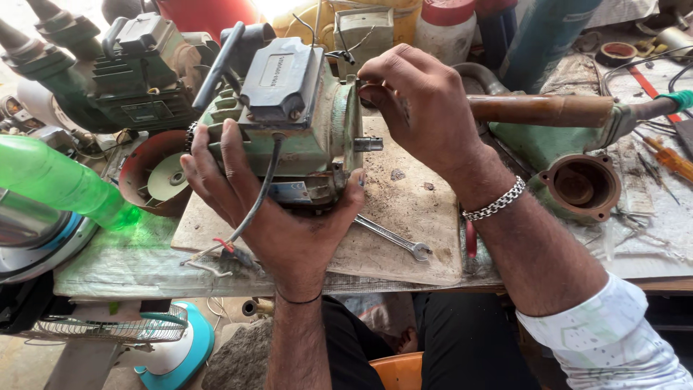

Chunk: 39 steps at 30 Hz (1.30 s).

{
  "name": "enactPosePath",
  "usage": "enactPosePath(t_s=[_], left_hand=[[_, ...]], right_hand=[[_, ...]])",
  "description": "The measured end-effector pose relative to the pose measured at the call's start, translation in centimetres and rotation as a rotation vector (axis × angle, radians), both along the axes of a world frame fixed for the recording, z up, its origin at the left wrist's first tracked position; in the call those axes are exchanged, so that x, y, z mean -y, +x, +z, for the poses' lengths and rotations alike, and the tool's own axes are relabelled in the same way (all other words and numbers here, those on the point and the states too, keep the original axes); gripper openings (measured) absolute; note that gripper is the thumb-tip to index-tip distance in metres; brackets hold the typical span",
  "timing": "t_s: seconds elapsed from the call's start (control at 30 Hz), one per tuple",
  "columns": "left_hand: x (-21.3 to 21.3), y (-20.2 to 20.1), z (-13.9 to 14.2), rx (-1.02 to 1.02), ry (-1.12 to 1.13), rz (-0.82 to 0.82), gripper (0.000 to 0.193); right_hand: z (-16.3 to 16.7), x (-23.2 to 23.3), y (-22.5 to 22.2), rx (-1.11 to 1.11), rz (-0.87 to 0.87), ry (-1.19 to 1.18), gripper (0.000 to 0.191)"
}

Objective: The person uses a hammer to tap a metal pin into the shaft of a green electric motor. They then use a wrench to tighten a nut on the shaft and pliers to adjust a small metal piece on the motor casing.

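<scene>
The fingertips of the right hand (422,101) are pressed together in a pinch at the top rim of the end plate of a green electric motor (296,123); whatever small part sits between thumb and forefinger is hidden, so I cannot tell what they nip. The left hand (278,209) has its fingers spread wide and wrapped over the near side of the motor's ribbed body, palm cupping it from below and thumb hooked up by the end plate, so the motor is gripped and propped on a worn board (404,217) in the middle of the bench. A short steel shaft (368,144) sticks out of the end plate toward the right, between the two hands. A black terminal box (278,79) sits on top of the motor, and a black cable (254,206) runs down from it across the left palm to bare red and white wire ends. On the board, just right of the left wrist, lies a spanner (393,237). A chain bracelet (494,204) circles the right wrist above a pale rolled sleeve. Further right stands a green pump housing (577,180) with a round rusty opening, and to the far left a green plastic bottle (61,184) lies tilted beside a reddish fan cover (155,173).
</scene>
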<state>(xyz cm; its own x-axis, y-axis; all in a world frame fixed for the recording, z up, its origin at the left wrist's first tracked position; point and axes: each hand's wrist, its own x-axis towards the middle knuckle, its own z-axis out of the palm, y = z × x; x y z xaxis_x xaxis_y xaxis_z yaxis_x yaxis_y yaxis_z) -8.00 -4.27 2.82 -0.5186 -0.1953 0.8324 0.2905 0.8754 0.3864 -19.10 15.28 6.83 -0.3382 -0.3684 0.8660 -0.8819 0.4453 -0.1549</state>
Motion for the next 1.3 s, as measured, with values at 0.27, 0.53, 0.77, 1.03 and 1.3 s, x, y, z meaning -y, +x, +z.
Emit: enactPosePath(t_s=[0.27,0.53,0.77,1.03,1.3], left_hand=[[-0.1,-0.2,0.0,0.0,-0.01,0.029,0.111],[-0.4,0.4,1.9,-0.032,-0.004,0.002,0.114],[-0.1,0.7,3.0,-0.006,0.05,-0.021,0.113],[0.5,0.5,3.5,-0.065,0.05,-0.016,0.118],[1.0,-0.2,0.9,-0.065,0.161,-0.027,0.133]], right_hand=[[-0.2,0.3,-0.3,-0.026,-0.033,0.026,0.009],[4.6,-1.2,1.2,0.438,-0.193,0.111,0.016],[7.3,-5.7,3.2,0.728,-0.638,0.772,0.037],[3.1,-6.4,-0.4,0.631,-0.571,0.898,0.06],[6.2,-3.6,-1.4,0.863,-0.854,1.195,0.055]])
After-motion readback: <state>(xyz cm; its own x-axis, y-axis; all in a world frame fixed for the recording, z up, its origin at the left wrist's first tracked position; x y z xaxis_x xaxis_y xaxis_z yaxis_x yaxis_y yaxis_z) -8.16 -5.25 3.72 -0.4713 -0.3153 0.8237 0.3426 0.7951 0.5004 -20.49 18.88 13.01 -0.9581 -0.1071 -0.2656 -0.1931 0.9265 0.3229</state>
